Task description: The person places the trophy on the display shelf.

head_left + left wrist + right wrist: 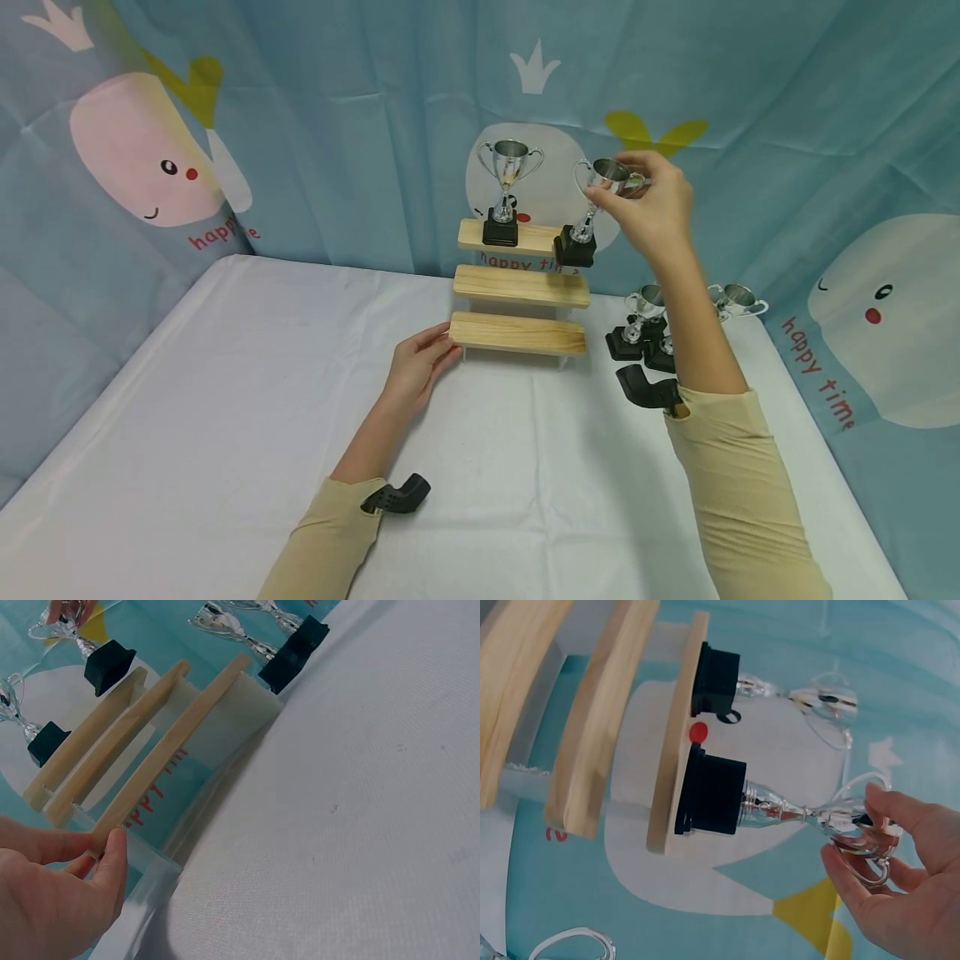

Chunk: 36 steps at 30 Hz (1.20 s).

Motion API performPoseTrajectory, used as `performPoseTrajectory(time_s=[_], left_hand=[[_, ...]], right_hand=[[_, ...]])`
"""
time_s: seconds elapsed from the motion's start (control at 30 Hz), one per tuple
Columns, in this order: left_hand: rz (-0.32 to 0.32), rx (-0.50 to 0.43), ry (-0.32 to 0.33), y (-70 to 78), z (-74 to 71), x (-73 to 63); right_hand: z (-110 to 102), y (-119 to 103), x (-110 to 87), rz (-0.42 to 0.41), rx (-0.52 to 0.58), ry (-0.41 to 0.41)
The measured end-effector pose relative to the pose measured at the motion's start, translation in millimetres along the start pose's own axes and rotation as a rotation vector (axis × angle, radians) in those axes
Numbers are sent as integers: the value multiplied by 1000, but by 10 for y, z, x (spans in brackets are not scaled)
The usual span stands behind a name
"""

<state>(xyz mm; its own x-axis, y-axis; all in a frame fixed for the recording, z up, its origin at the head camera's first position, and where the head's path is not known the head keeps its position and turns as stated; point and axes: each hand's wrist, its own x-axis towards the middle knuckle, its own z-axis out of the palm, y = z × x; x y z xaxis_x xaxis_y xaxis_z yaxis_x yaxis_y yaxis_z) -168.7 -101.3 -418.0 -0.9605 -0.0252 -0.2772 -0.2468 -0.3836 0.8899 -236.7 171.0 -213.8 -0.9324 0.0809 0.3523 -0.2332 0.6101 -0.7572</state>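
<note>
My right hand [660, 204] grips a silver trophy cup [855, 829] by its bowl, thumb and fingers on either side. Its black base [716, 793] is right at the right end of the top shelf [676, 735], slightly tilted in the head view. A matching trophy [508, 167] stands upright on that shelf's left part. The three-step wooden display stand [517, 333] has pale boards on translucent supports. At the left end of its lowest board [169, 754], my left hand [64, 892] pinches the wood between thumb and fingers.
Several more trophies [633, 329] stand on the white-clothed table [225, 433] right of the stand, partly hidden behind my right forearm. A blue curtain [337, 150] with cartoon prints hangs close behind the stand. Black wrist devices [397, 494] sit at both sleeves.
</note>
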Motion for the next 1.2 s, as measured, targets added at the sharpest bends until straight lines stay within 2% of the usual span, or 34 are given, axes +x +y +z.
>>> performPoseTrajectory(time_s=[0.53,1.2], left_hand=[[-3,6,4,4,7,-1],[-1,5,-3,-2,1,6]], right_hand=[[153,-90,187,3,-4,-8],[333,-12,324,17,1,6]])
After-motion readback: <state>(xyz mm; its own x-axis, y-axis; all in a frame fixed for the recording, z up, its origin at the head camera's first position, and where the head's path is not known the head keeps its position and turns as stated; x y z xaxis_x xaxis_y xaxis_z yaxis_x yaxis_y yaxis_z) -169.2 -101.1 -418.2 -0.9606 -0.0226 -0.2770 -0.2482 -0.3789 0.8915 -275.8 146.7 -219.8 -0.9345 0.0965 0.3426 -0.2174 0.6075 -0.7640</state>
